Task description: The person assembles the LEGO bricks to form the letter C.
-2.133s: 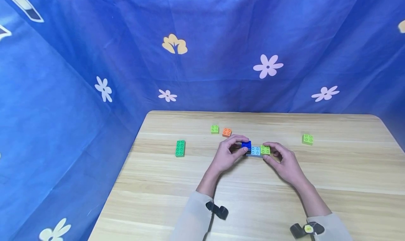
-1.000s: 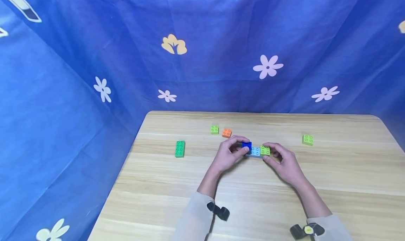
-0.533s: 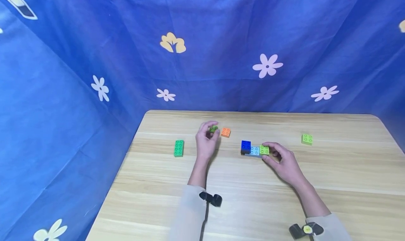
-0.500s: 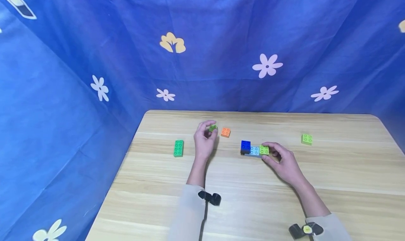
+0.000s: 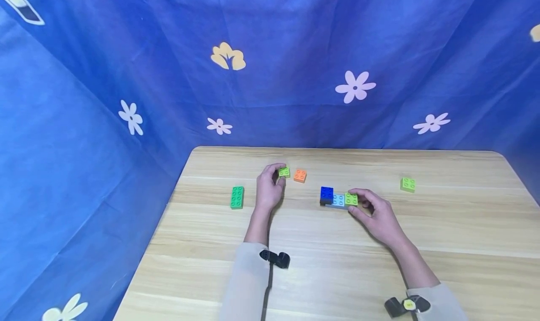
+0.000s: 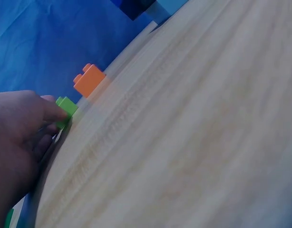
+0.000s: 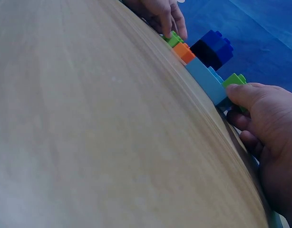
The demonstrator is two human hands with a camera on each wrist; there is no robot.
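Observation:
My left hand (image 5: 269, 187) pinches a small lime green brick (image 5: 284, 172) at the back of the table, thumb on its near side in the left wrist view. An orange brick (image 5: 300, 175) lies just right of it. My right hand (image 5: 377, 218) grips another lime green brick (image 5: 351, 198), which sits on the right end of a long light blue brick (image 7: 205, 80). On that brick's left end stands a dark blue brick (image 5: 326, 193), with a darker part beneath it. Bare light blue studs show between the two.
A longer green brick (image 5: 237, 197) lies on the wooden table (image 5: 329, 265) left of my left hand. One more lime green brick (image 5: 408, 184) lies at the back right. A blue flowered cloth (image 5: 287, 77) hangs behind the table and along its left side.
My left hand has let go of the dark blue brick and moved left and back to the lime green brick. My right hand has kept its grip in place.

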